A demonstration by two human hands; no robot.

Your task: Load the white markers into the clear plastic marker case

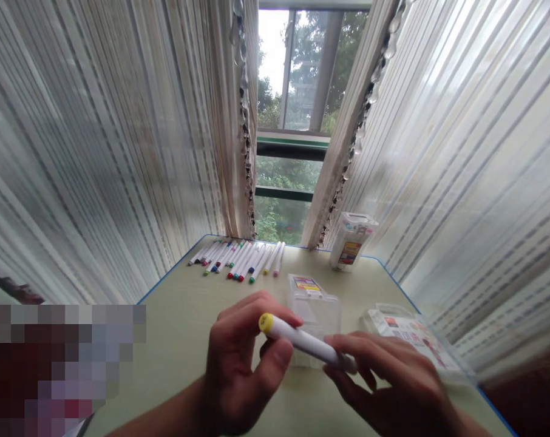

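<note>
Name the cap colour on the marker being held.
Yellow cap on a white marker; head view.

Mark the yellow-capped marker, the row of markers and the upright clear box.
yellow-capped marker [306, 343], head view, white barrel.
row of markers [241, 261], head view, middle of row.
upright clear box [349, 252], head view, front label.

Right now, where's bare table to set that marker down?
Best for the yellow-capped marker: the left half of the table, between the row of markers and the left hand. A narrower strip lies between that row and the clear box. The right is crowded: clear box, flat case, upright box.
</note>
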